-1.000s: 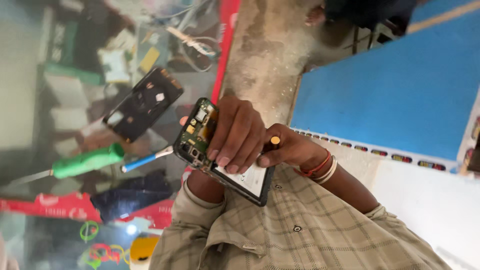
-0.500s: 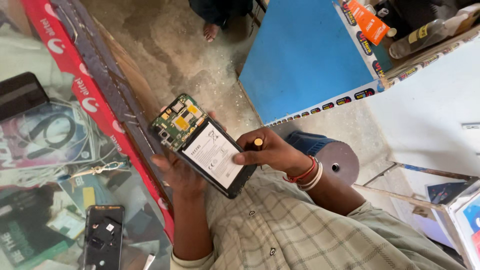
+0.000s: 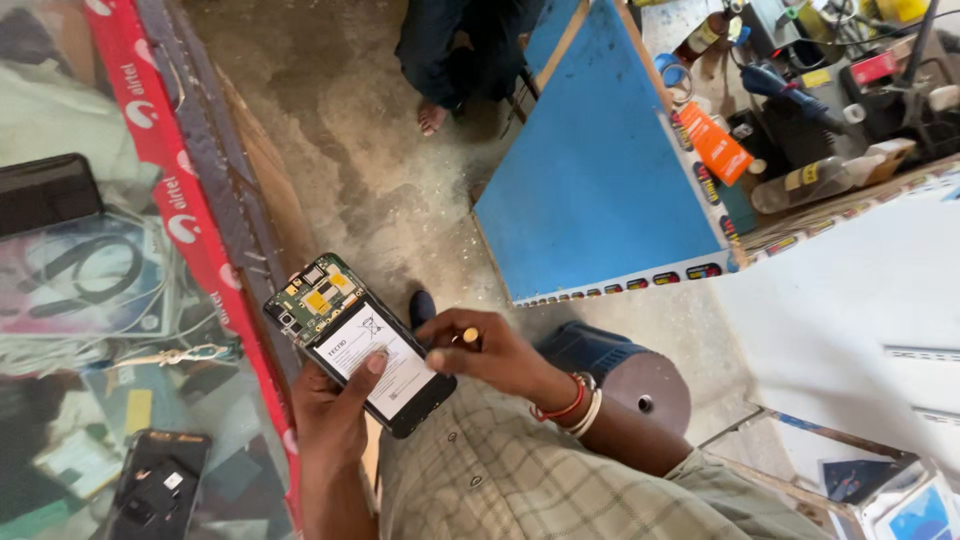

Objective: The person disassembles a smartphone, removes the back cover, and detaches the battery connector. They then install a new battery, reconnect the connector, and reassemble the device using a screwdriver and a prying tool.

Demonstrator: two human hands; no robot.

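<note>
Over bare floor, hands [image 3: 400, 385] hold opened phone [image 3: 360, 343].

White rectangular label [image 3: 375, 358] on the opened phone's battery, centre frame. Red banner strip [image 3: 190, 235] with white logos along counter edge, nine o'clock. Orange flat package [image 3: 714, 142], one o'clock. Dark screen [image 3: 45, 193], far nine o'clock.

The left hand [image 3: 335, 420] covers the underside of the opened black phone with exposed green circuit board [image 3: 358, 342]. The small yellow-tipped tool [image 3: 468, 338] is mostly buried in the right hand [image 3: 490, 355]. A seated person in dark trousers [image 3: 455, 45] is cut off at the top edge. The black phone back cover [image 3: 155, 490] runs past the bottom edge.
</note>
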